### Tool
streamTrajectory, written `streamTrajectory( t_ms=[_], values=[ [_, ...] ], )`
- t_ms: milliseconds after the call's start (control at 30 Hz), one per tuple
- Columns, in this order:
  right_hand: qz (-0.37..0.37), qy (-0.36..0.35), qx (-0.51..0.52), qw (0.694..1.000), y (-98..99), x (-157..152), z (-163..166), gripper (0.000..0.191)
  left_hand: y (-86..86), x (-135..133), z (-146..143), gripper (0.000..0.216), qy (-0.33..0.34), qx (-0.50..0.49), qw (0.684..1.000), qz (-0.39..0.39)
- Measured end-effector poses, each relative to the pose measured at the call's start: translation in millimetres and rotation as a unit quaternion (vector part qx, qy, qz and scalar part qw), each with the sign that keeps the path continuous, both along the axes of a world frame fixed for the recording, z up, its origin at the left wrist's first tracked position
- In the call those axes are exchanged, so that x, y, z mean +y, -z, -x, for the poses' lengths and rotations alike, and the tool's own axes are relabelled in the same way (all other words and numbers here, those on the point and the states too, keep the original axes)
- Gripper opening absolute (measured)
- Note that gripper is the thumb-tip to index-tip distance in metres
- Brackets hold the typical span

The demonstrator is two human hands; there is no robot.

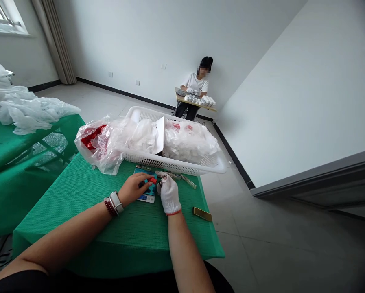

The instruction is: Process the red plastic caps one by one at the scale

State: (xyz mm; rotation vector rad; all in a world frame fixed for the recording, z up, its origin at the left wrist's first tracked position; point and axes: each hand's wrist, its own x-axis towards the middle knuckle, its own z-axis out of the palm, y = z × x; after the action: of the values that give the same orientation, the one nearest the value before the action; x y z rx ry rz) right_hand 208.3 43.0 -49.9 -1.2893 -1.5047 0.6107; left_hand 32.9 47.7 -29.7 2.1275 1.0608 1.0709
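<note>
My left hand (pixel 134 188), bare with a pale watch and beads at the wrist, pinches a small red piece (pixel 152 180). Teal patches show by its fingertips. Close beside it is my right hand (pixel 169 194) in a white knitted glove, its fingers curled together at the red piece; whether they grip anything is too small to make out. Under the hands lies a flat device with a blue display, like a small digital scale (pixel 146 198), partly hidden by my left hand.
Behind the hands stands a white plastic basket (pixel 182 166) with clear bags of red and white pieces. A bag with red pieces (pixel 99 140) hangs over its left side. A gold-coloured bar (pixel 202 214) lies on the green-covered table (pixel 124 232). Another person (pixel 197 83) sits at a far table.
</note>
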Motion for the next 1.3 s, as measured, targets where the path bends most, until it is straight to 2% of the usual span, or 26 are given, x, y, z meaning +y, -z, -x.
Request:
streamTrajectory(
  t_ms=[133,333,500,700,900,1167,1300],
  values=[
    [-0.008,-0.004,0.009,1.0,1.8,1.7,0.0,0.042,0.5,-0.2,-0.2,0.019,-0.003,0.013,1.0,-0.014],
    [0.016,-0.023,0.003,1.0,-4.1,-1.3,0.0,0.044,1.0,0.1,0.8,0.02,-0.046,0.028,0.999,0.001],
    [0.026,-0.023,0.013,0.999,-4.9,-1.8,1.3,0.045,-0.8,-0.2,0.2,0.023,-0.031,-0.001,0.999,-0.014],
    [-0.013,-0.016,0.005,1.0,-1.5,1.6,0.0,0.04,0.4,-0.3,0.3,0.021,-0.024,0.008,1.0,-0.014],
    [0.01,-0.027,0.0,1.0,-3.9,-0.7,0.2,0.04,-0.1,-0.3,0.4,0.022,-0.046,0.033,0.998,-0.002],
    [0.005,-0.013,0.005,1.0,-1.4,0.2,0.4,0.04,-1.5,-1.4,0.7,0.02,-0.007,0.011,1.0,-0.014],
    [0.032,-0.02,0.022,0.999,-2.6,-0.7,1.1,0.044,-0.4,-1.0,0.7,0.018,-0.035,0.037,0.999,-0.017]
  ],
)
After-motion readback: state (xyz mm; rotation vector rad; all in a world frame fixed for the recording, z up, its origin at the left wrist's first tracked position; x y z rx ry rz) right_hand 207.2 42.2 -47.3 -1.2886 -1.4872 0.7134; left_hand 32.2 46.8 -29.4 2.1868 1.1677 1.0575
